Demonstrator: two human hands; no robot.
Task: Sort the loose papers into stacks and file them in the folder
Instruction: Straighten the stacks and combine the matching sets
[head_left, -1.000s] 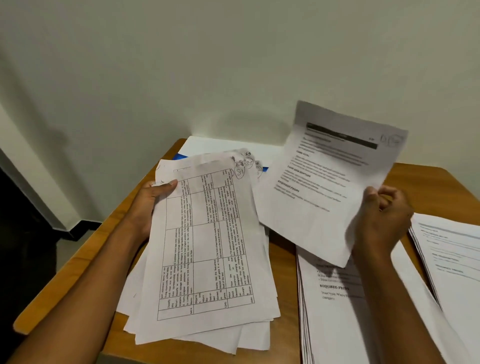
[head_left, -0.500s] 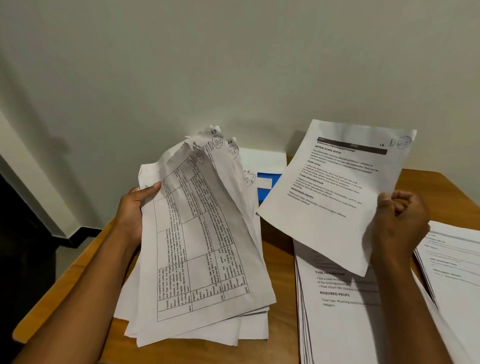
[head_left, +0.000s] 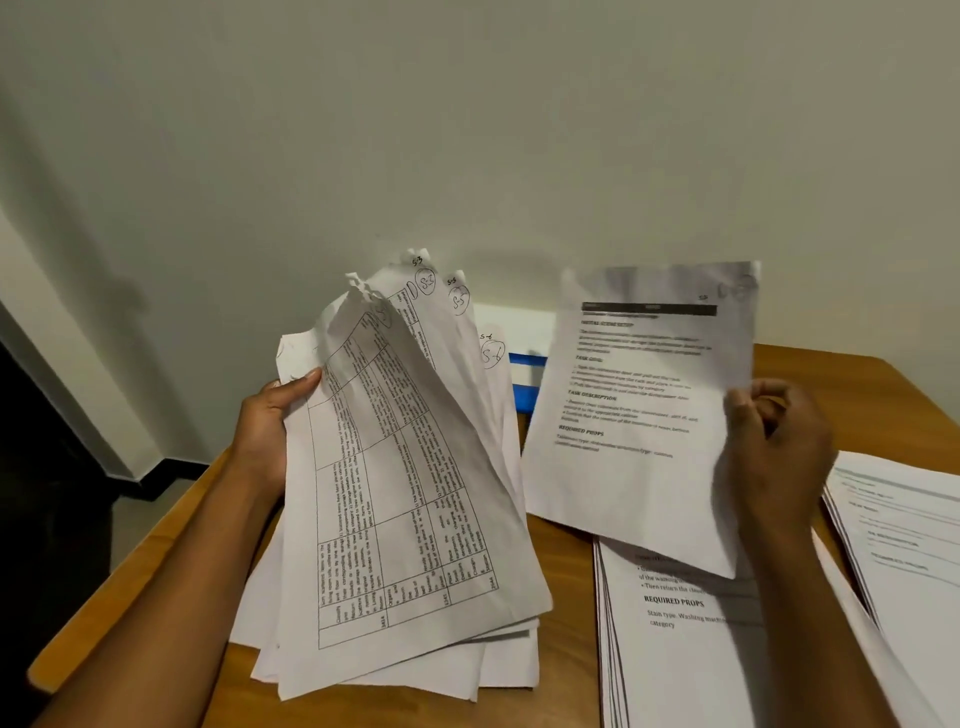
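Two stacks (head_left: 691, 649) already lie on the worktop (head_left: 566, 551). Your left hand (head_left: 270, 431) grips the unsorted bundle (head_left: 410, 493); your right hand (head_left: 779, 441) pinches one sheet (head_left: 634, 415) above them. Filing remains.

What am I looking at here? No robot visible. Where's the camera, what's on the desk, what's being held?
There is no machine: a person sorts papers with bare hands, and the single camera sits on their head, looking forward and down. The left hand grips a loose bundle of sheets, tilted up, with a table-printed page in front. The right hand pinches one printed sheet by its edge, held in the air. On the wooden desk lie two flat stacks: one below the held sheet and another at the far right. Something blue and white, perhaps the folder, lies by the wall, mostly hidden.
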